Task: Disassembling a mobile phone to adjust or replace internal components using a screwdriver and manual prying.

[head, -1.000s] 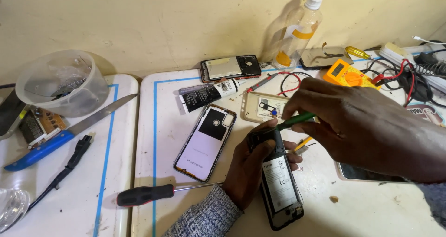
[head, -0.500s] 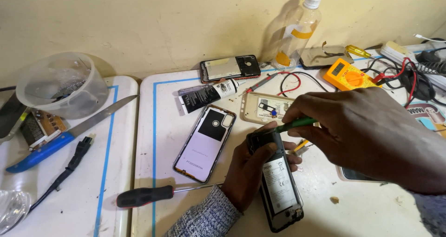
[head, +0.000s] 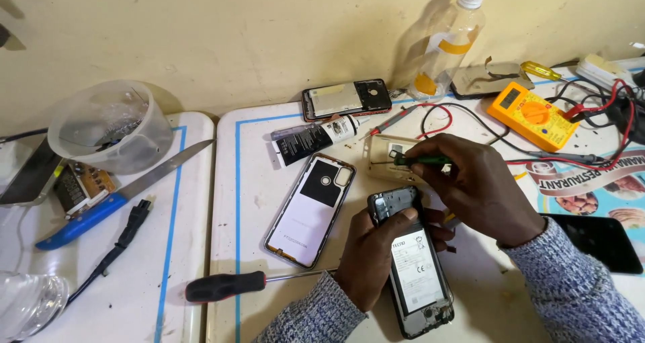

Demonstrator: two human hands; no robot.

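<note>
**Opened phone held at the near edge of the desk**

Fingers of our left hand (head: 373,255) are curled around the opened phone (head: 411,270), thumb on its upper edge, so the hand is closed on it. We note the phone lies back-up, its cover off and its white-labelled battery showing, at the near edge of the white desk (head: 255,202). Our right hand (head: 480,188) sits just beyond it, fingers pinched tight on a green-handled tool (head: 420,160) whose tip hangs just above the phone's top end; we cannot tell whether it touches.

Left of the phone we record a black-handled screwdriver (head: 232,286) and a detached back cover (head: 312,208). Further out lie a black glue tube (head: 312,138), a second stripped phone (head: 346,99), an orange multimeter (head: 531,114) with red and black leads, and a plastic bottle (head: 447,40) against the wall. On the adjoining tray we see a blue-handled knife (head: 114,198) and a clear plastic tub (head: 111,124).
</note>
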